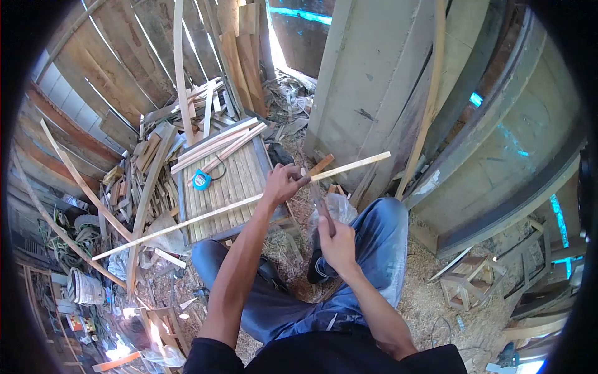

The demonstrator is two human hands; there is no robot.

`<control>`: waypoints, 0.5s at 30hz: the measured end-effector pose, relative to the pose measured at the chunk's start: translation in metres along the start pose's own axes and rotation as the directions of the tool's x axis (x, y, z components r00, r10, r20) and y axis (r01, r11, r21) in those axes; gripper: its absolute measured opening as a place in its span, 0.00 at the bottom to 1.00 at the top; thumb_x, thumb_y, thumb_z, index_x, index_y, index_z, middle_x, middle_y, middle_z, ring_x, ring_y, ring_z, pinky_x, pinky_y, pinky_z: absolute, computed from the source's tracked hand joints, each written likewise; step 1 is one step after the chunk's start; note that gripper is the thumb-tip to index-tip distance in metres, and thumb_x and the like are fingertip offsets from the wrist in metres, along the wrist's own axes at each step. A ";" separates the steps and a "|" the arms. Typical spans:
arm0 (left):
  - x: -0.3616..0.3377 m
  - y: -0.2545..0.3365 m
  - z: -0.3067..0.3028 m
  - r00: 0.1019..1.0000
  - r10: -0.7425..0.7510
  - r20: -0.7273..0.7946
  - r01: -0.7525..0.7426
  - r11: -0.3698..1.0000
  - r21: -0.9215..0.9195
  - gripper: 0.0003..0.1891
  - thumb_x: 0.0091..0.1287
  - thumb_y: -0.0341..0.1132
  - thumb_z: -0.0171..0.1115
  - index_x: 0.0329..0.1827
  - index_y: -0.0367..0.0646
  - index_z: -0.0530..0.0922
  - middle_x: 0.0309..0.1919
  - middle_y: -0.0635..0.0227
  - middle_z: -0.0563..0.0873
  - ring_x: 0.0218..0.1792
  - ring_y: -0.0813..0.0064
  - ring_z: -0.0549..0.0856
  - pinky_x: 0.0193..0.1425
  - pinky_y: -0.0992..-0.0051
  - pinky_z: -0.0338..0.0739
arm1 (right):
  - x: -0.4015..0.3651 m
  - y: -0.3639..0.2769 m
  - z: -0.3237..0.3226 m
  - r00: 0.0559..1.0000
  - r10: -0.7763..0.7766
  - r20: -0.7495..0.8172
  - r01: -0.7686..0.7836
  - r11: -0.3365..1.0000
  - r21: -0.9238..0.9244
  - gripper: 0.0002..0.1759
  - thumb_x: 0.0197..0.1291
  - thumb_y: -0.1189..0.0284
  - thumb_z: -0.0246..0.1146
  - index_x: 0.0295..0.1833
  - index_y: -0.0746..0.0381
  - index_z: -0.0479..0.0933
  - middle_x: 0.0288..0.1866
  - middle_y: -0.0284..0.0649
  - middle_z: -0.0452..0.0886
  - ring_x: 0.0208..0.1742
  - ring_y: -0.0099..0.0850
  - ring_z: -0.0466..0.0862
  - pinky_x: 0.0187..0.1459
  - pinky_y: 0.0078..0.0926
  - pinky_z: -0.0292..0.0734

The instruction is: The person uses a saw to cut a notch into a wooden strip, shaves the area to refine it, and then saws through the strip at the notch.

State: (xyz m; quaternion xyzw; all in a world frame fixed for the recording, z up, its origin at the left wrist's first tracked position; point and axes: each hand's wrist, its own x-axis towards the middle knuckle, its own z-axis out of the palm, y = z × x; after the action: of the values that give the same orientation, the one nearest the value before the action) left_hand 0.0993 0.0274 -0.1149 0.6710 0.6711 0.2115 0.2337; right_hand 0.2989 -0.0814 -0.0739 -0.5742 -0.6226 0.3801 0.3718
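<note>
My left hand (284, 183) is closed on a long thin wooden strip (187, 223), which runs slanting from the lower left up to the right. My right hand (337, 242) is wrapped round the handle of a dark tool (320, 202), whose upper end meets the strip just right of my left hand. What kind of tool it is cannot be made out for certain. Behind my left arm lies a slatted wooden panel (240, 218), with a teal tape measure (201, 179) and several loose strips (215, 147) on it.
Scrap wood (149, 156) is piled at the left, near a white bucket (85, 287). Large boards (367, 93) lean at the upper right. A small wooden frame (472, 282) stands on the shaving-covered floor at the right. My bent legs flank the work.
</note>
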 end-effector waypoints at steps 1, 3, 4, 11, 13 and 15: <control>-0.002 -0.001 0.004 1.000 -0.006 -0.006 0.006 1.000 -0.003 0.21 0.58 0.54 0.68 0.42 0.45 0.85 0.55 0.60 0.84 0.53 0.54 0.77 0.64 0.57 0.66 | -0.006 0.000 -0.005 1.000 0.007 -0.015 -0.007 1.000 0.015 0.23 0.68 0.58 0.58 0.33 0.69 0.81 0.20 0.55 0.77 0.24 0.51 0.82 0.30 0.43 0.74; -0.013 -0.006 0.016 0.994 0.059 -0.089 -0.066 0.994 -0.083 0.21 0.55 0.53 0.71 0.39 0.45 0.83 0.51 0.59 0.83 0.53 0.54 0.77 0.61 0.56 0.67 | -0.017 0.003 -0.013 0.997 0.053 0.049 -0.054 0.998 0.022 0.23 0.69 0.58 0.58 0.34 0.70 0.81 0.19 0.54 0.76 0.23 0.48 0.82 0.30 0.41 0.73; -0.017 -0.007 0.024 0.979 0.127 -0.162 -0.136 0.990 -0.046 0.17 0.53 0.48 0.73 0.36 0.46 0.81 0.44 0.65 0.80 0.49 0.57 0.77 0.57 0.57 0.68 | -0.021 0.010 -0.011 0.997 0.070 0.043 -0.072 0.997 0.040 0.24 0.69 0.58 0.58 0.33 0.70 0.80 0.18 0.53 0.75 0.21 0.45 0.81 0.29 0.40 0.72; -0.020 -0.024 0.021 0.910 0.356 -0.214 -0.374 0.926 -0.051 0.22 0.47 0.39 0.76 0.45 0.45 0.81 0.40 0.64 0.80 0.46 0.56 0.75 0.56 0.61 0.69 | -0.015 0.033 -0.010 0.979 0.197 0.043 -0.202 0.965 0.166 0.26 0.69 0.57 0.58 0.31 0.72 0.79 0.15 0.48 0.71 0.18 0.32 0.70 0.26 0.37 0.68; -0.021 -0.019 0.019 0.913 0.348 -0.212 -0.361 0.932 -0.029 0.22 0.47 0.38 0.77 0.45 0.45 0.81 0.39 0.64 0.80 0.46 0.56 0.75 0.56 0.61 0.69 | -0.015 0.031 -0.008 0.985 0.170 0.042 -0.174 0.974 0.146 0.26 0.69 0.57 0.58 0.30 0.71 0.78 0.16 0.49 0.71 0.18 0.33 0.72 0.27 0.37 0.68; -0.023 -0.019 0.022 0.921 0.324 -0.215 -0.334 0.943 -0.011 0.22 0.47 0.38 0.77 0.46 0.44 0.81 0.38 0.64 0.79 0.46 0.56 0.75 0.57 0.61 0.69 | -0.016 0.021 -0.008 0.991 0.127 0.034 -0.129 0.989 0.077 0.25 0.69 0.57 0.57 0.30 0.71 0.78 0.16 0.49 0.72 0.18 0.35 0.73 0.27 0.37 0.69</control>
State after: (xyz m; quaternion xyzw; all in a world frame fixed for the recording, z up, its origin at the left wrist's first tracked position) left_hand 0.0969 0.0040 -0.1427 0.7423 0.5646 0.3332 0.1387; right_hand 0.3163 -0.0957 -0.0903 -0.5922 -0.5741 0.4358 0.3602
